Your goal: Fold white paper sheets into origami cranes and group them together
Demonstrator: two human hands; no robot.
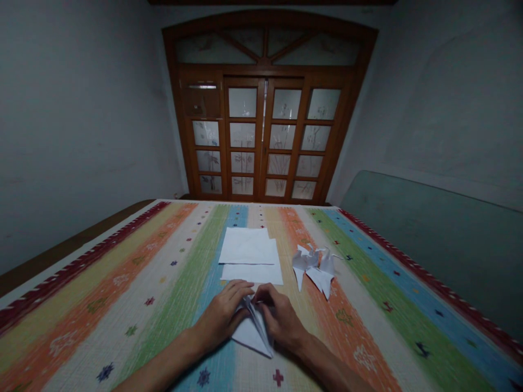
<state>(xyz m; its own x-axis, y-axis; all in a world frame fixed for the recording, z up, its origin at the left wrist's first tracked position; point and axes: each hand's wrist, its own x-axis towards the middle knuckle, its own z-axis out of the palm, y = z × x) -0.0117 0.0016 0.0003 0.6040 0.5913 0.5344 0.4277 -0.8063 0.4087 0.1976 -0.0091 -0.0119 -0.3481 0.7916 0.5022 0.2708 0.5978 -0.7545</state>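
A partly folded piece of white paper (pixel 252 333) lies on the striped cloth close to me, its pointed end toward me. My left hand (pixel 223 314) presses on its left side with the fingers closed over the far tip. My right hand (pixel 278 317) pinches the paper's right side at the same tip. Just beyond the hands lies a small stack of flat white paper sheets (pixel 250 255). To the right of the stack sit finished folded paper figures (pixel 315 268), white with pointed wings.
The colourful striped cloth (pixel 163 283) covers a wide surface, with a dark red border at both sides. A grey-green panel (pixel 429 239) runs along the right. Wooden glazed doors (pixel 265 141) stand at the far end between plain walls.
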